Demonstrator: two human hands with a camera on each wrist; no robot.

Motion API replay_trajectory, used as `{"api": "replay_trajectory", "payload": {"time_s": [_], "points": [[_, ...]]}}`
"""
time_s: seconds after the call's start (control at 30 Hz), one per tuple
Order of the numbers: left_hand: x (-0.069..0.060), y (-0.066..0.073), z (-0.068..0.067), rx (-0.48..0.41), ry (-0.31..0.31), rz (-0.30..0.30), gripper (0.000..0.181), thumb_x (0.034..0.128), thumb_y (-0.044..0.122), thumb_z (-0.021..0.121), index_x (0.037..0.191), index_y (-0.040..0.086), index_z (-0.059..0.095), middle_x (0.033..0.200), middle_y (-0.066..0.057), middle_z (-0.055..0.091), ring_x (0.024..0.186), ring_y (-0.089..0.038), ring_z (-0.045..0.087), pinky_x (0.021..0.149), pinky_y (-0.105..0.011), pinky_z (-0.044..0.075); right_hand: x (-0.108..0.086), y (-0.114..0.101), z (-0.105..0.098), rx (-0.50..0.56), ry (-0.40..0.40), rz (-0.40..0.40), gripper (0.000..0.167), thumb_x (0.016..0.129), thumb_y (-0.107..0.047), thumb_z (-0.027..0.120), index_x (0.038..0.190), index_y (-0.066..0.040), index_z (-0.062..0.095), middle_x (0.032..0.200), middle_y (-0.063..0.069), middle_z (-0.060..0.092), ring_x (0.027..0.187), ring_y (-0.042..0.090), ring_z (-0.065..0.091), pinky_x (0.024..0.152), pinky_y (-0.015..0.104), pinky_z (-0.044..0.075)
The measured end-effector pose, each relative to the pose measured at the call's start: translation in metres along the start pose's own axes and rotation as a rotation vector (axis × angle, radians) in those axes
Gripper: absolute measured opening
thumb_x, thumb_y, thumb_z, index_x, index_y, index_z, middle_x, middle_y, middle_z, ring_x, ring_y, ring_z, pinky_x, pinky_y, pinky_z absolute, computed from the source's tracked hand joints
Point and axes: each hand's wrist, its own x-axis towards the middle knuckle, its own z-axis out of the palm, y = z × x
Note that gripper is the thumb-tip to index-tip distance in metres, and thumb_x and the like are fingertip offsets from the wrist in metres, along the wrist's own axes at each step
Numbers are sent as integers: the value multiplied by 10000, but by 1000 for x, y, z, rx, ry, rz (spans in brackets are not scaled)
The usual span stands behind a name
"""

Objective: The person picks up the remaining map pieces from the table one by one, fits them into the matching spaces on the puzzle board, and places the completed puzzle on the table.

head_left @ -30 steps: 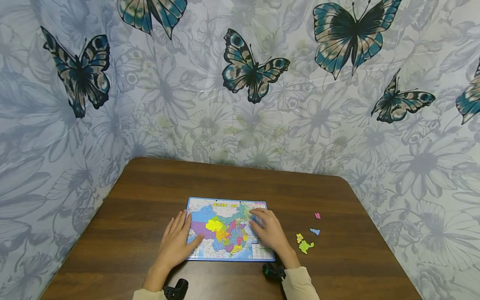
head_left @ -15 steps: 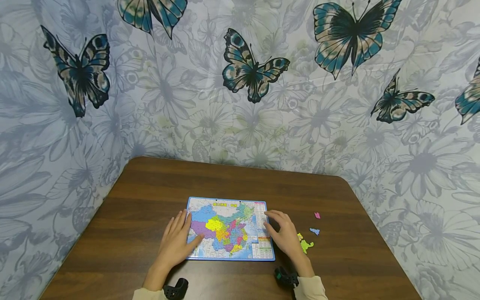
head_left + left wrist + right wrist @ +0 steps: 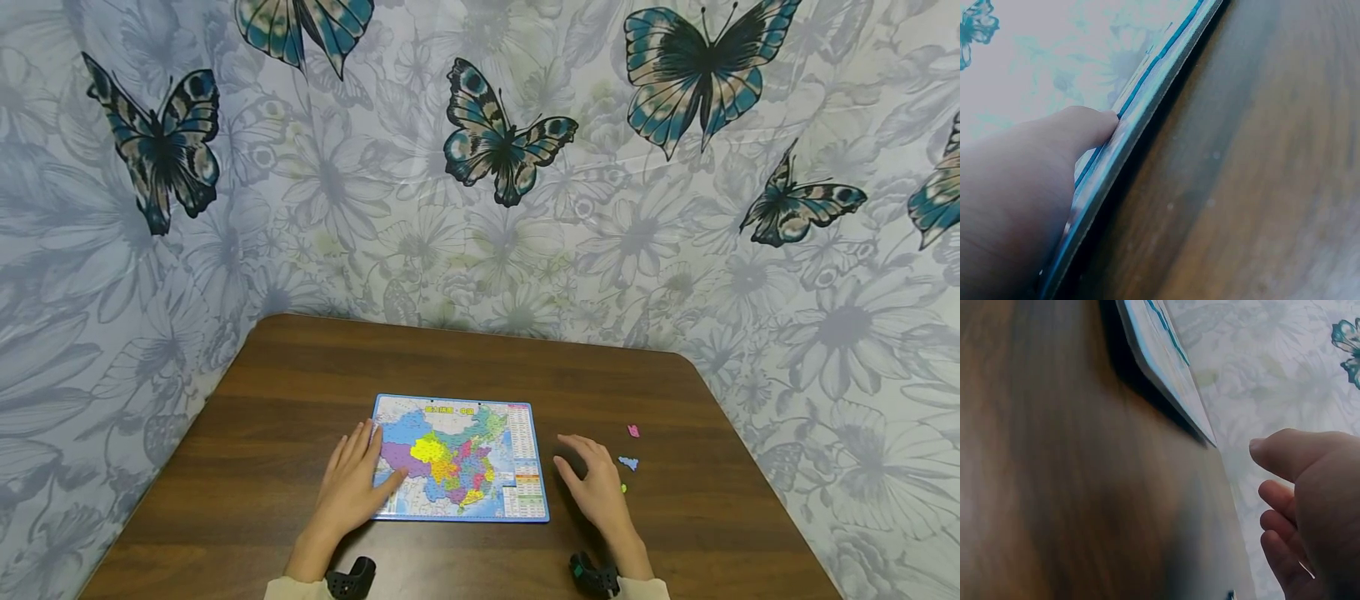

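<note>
A map jigsaw puzzle board point(image 3: 465, 457) with a blue rim lies flat on the table. My left hand point(image 3: 352, 477) rests on its left side, fingers spread and thumb over the map; the left wrist view has the thumb point(image 3: 1094, 128) on the board's edge. Off the board's right side, my right hand point(image 3: 598, 487) is above the table with loosely bent fingers and nothing seen between them. Close to it lie a pink puzzle piece point(image 3: 633, 431) and a blue puzzle piece point(image 3: 628, 463). Only a bit of a green puzzle piece point(image 3: 624, 488) shows past that hand.
The brown wooden table point(image 3: 465, 358) reaches back to a wall covering point(image 3: 322, 250) printed with flowers and butterflies. A black band point(image 3: 352, 578) is on the left wrist and another black band point(image 3: 592, 575) on the right.
My right hand has moved off the board to the right, toward the loose pieces. It now covers the yellow piece and most of the green one. My left hand stays put.
</note>
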Motion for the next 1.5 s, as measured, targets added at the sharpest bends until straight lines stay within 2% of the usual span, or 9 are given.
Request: {"api": "replay_trajectory", "payload": {"time_s": [0.33, 0.77, 1.2, 1.5], "points": [[1, -1, 0, 2, 6, 2, 873, 960, 537, 647, 1529, -81, 408, 1650, -277, 281, 1543, -455, 243, 1256, -606, 137, -11, 17, -17, -36, 35, -23, 398, 864, -29, 811, 1250, -42, 715, 1239, 184, 714, 1158, 423, 633, 931, 650, 524], [1, 0, -1, 0, -2, -7, 878, 961, 537, 646, 1534, -81, 398, 1651, -278, 278, 1545, -459, 236, 1257, -609, 131, -22, 28, -30, -95, 33, -22, 436, 803, 55, 811, 1223, -21, 721, 1185, 159, 737, 1118, 402, 647, 929, 609, 525], [-1, -1, 0, 2, 7, -2, 873, 960, 534, 649, 1531, -80, 404, 1647, -278, 287, 1543, -456, 242, 1255, -607, 138, -25, 31, -31, -116, -21, 37, 416, 820, 42, 784, 1226, -27, 727, 1185, 146, 745, 1103, 398, 654, 914, 594, 527], [-1, 0, 1, -1, 7, 1, 873, 960, 535, 649, 1531, -79, 405, 1645, -280, 290, 1543, -456, 243, 1256, -605, 134, -27, 28, -38, -80, -85, 73, 444, 846, 53, 748, 1278, -39, 704, 1245, 148, 725, 1139, 412, 642, 923, 615, 531]]}}
